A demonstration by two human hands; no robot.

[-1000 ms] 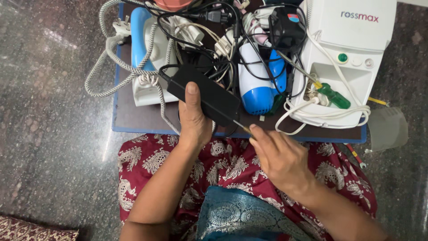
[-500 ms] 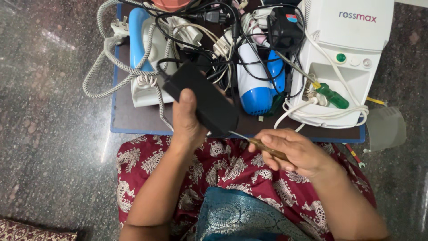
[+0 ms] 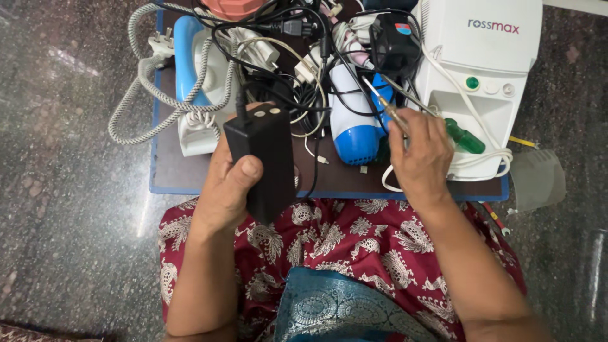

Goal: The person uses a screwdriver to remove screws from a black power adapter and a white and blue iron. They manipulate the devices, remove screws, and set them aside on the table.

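**Adapter gripped in one hand, screwdriver in the other**

The left hand (image 3: 228,187) is closed around a black power adapter (image 3: 261,158), thumb pressed on its face, holding it over the near edge of the tabletop (image 3: 171,171). The right hand (image 3: 421,158) grips a thin screwdriver (image 3: 386,104), its shaft slanting up and away from the adapter. Between them, beyond the adapter, lies a blue-and-white hair dryer (image 3: 354,120) among tangled black cables (image 3: 297,63). Right of that hand sits a white nebuliser (image 3: 487,69); left of the adapter, a blue-and-white iron (image 3: 193,82).
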